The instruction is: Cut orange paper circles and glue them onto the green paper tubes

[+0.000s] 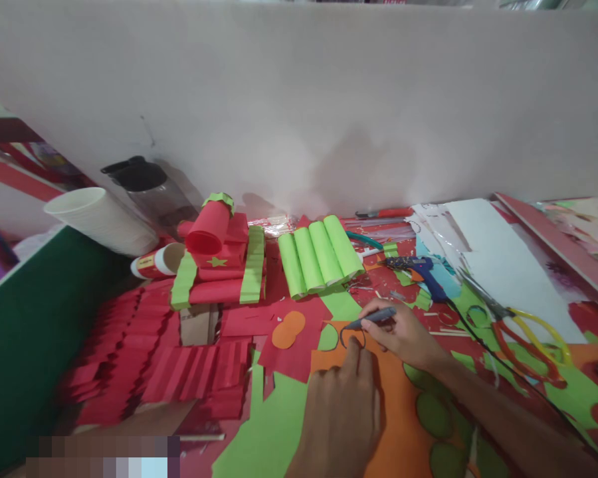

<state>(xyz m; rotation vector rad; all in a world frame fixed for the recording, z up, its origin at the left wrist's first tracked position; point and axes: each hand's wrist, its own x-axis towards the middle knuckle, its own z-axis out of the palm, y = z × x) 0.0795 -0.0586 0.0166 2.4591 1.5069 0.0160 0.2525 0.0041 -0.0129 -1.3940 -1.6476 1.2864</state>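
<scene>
My right hand [406, 335] grips a dark grey marker [381, 317], its tip at a dark round outline [346, 330] on a sheet of orange paper [396, 418]. With fingers stretched out, my left hand [341, 401] presses on the sheet, the index fingertip inside the outline. Whether a loose disc lies under that fingertip, I cannot tell. Left of the sheet, two overlapping orange paper discs [288, 330] rest on red paper [279, 362]. Green paper [274, 418] lies beside my left hand. Dark-edged green discs [433, 415] overlap the orange sheet's right side.
Behind the hands lie joined green paper tubes [321, 255] and a red-and-green paper model [219, 259]. Pleated red paper [129, 345] spreads at left. A blue glue gun [431, 279] with its cord and yellow-orange scissors [523, 338] lie at right. White cups [102, 219] lean at back left.
</scene>
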